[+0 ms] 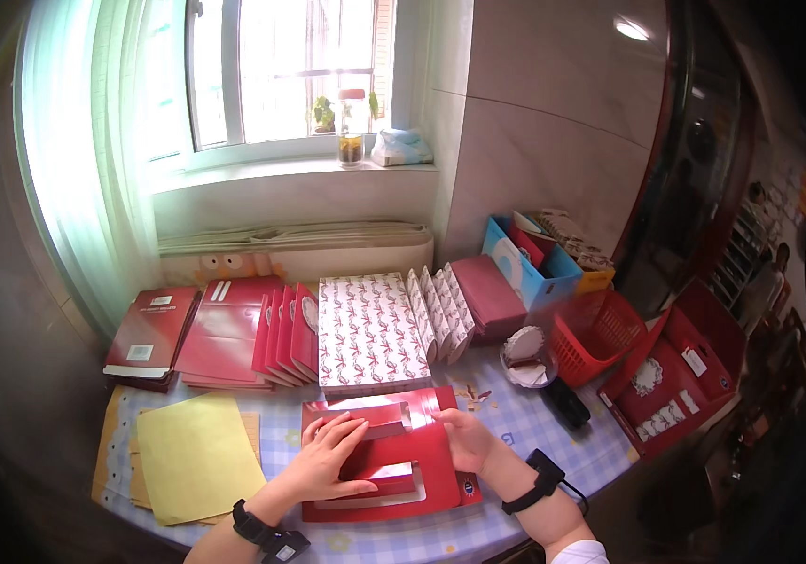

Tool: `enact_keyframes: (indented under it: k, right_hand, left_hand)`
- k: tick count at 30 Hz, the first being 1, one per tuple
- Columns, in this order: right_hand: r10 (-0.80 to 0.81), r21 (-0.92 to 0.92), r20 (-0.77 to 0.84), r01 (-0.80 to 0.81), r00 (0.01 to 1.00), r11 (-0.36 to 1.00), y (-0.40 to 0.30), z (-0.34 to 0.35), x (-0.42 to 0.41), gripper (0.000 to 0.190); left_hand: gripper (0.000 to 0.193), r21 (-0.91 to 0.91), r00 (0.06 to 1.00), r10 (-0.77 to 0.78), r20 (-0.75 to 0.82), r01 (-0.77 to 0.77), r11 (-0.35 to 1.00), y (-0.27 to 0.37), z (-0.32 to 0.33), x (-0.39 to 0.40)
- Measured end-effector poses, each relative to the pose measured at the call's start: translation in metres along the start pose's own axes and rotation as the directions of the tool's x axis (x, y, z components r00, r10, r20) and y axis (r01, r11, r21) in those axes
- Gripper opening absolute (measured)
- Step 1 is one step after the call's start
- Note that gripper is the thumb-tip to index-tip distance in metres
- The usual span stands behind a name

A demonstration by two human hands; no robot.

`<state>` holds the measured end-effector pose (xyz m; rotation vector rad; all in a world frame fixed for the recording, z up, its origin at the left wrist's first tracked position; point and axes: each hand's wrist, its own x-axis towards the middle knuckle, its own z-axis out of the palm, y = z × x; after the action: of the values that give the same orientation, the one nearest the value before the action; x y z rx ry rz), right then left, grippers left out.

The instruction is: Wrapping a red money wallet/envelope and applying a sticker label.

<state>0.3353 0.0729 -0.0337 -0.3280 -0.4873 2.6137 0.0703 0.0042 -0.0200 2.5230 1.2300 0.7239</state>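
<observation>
A red printed cardboard package lies flat in front of me, with two raised flaps and cut-out windows in its face. My left hand rests palm down over its left half, fingers apart, across the space between the two flaps. At the package's right edge, my right hand holds the card between thumb and fingers. Left of it, a yellow sheet lies over brown card. Just behind the package stands a stack of white patterned paper pieces.
Red folders stand at back left. Right of the patterned stack are a red-brown stack, a blue box, a red plastic basket, a small tub, a black object and an opened red package.
</observation>
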Motion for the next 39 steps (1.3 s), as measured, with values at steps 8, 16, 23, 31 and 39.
enact_keyframes:
  k: [8,16,23,31,39]
  right_hand:
    - [-0.046,-0.097,-0.126,0.034,0.991,0.995,0.020,0.004,0.006,0.042]
    - [-0.037,-0.115,-0.121,0.023,0.992,0.993,0.028,0.003,0.005,0.047]
    - [-0.098,-0.159,-0.158,0.073,0.983,0.985,0.030,0.014,0.005,0.049]
    - [-0.075,-0.138,-0.226,0.044,0.971,0.989,0.027,0.017,0.007,0.052]
    - [-0.030,-0.104,-0.184,0.011,0.982,0.995,0.031,0.011,0.008,0.055]
  left_hand:
    - [0.097,-0.035,1.000,-0.017,-0.003,0.017,0.999,-0.005,0.004,-0.003]
    - [0.098,-0.043,0.999,-0.043,0.000,0.043,0.998,-0.003,0.002,0.000]
    - [0.089,-0.005,0.993,-0.082,0.080,0.083,0.997,0.004,-0.002,0.003]
    - [0.080,0.009,0.993,-0.108,0.043,0.108,0.994,-0.001,0.003,0.000]
    - [0.073,0.040,0.996,-0.071,0.049,0.069,0.997,-0.007,0.008,0.000]
